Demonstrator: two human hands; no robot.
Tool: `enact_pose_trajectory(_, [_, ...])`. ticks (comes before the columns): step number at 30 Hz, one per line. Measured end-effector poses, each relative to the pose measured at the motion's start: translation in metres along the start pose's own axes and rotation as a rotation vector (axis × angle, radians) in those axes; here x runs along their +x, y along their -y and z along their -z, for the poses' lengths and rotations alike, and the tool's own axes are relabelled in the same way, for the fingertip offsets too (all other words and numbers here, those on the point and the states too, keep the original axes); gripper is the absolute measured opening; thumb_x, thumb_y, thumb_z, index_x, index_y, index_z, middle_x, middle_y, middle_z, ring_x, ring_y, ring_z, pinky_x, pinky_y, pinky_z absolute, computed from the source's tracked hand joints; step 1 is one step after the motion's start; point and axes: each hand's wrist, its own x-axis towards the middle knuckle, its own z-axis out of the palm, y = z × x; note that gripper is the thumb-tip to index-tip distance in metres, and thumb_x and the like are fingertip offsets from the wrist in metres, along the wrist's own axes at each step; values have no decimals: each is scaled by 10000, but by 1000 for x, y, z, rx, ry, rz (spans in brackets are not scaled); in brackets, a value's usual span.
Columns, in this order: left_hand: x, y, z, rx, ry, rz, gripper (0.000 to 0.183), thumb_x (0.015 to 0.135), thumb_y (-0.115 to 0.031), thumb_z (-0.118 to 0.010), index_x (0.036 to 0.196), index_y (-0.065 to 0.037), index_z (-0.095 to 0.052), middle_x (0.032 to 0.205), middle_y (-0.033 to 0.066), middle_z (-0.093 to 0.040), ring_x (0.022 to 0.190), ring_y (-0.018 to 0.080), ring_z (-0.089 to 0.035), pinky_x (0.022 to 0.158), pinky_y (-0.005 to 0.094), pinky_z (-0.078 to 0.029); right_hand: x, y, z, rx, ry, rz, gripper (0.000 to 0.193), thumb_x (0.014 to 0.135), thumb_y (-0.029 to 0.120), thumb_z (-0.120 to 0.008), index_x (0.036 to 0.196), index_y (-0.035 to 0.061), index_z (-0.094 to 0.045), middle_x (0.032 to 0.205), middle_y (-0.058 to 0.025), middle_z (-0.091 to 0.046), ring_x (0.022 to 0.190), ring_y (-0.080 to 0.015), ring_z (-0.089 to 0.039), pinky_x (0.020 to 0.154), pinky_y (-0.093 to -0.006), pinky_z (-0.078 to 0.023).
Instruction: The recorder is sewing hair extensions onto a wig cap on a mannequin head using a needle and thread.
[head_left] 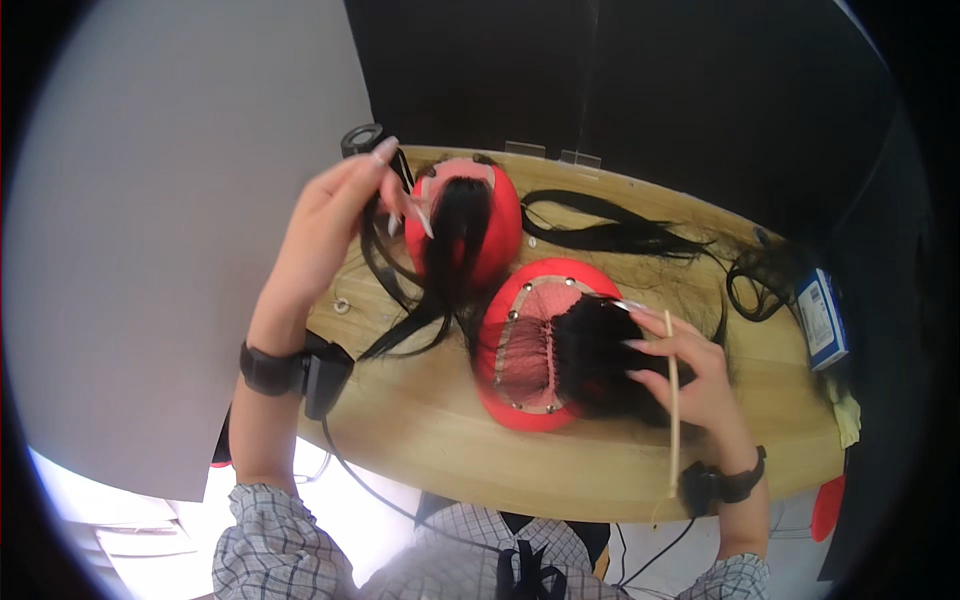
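Toward the far left, my left hand (355, 200) is raised beside a red, head-shaped block (508, 225) with a long black hair bundle (462, 215) on its cap. Its thumb and index finger are pinched together; anything between them is too fine to make out. My right hand (695, 375) holds a thin wooden stick (673, 430), which crosses its fingers. The same hand's fingertips rest on black hair (600, 350) on a nearer red block (500, 345). A pink mesh cap (545, 300) with a pale, pinned edge covers this block's top.
A loop of loose black hair (600, 235) lies on the wooden table (420, 440). At the right edge are a blue and white box (822, 320) and tangled dark hair (770, 270). Dark and grey panels rise behind and left. A cable (365, 485) trails from my left wrist device.
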Motion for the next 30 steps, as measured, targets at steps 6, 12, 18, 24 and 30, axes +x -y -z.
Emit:
enact_pose_trajectory(6, [-2,-18,-38,-95,228,23,375,1019,-257,-405,746,-26,-518,857,96,-600,952,207,-585,883,336,-430,9,8,66,-246,-251,-283,175,843,162,-683,942,19,-660,1109,-137,-674,1056,-266,-634,959,-375,-455])
enact_pose_trajectory(12, [-3,-39,-85,0,332,58,371,1020,-242,-432,745,-29,-563,848,-5,-557,809,76,-484,738,229,-386,64,82,22,-77,-263,14,416,840,164,-697,1215,17,-590,1147,-177,-643,1064,-285,-628,936,-353,-470])
enact_pose_trajectory(18, [-3,-41,-100,-88,385,76,326,1020,-245,-429,834,-25,-584,809,-15,-534,800,71,-478,733,231,-378,85,83,-3,19,-151,184,460,819,48,-666,1263,5,-551,1293,-193,-557,1212,-321,-534,989,-380,-438])
enact_pose_trajectory(24, [-7,-35,-97,-54,375,126,300,1018,-227,-436,890,-10,-598,787,-20,-523,777,68,-475,721,220,-381,85,71,-2,195,-85,229,350,858,23,-598,1207,11,-581,1230,-210,-592,1127,-338,-592,890,-355,-497])
enact_pose_trajectory(30, [-7,-30,-100,1,385,56,308,1011,-243,-464,1050,17,-624,734,-27,-513,701,53,-440,645,208,-368,87,74,-9,123,-254,208,230,866,28,-598,1091,10,-643,1095,-178,-665,903,-312,-677,794,-357,-528])
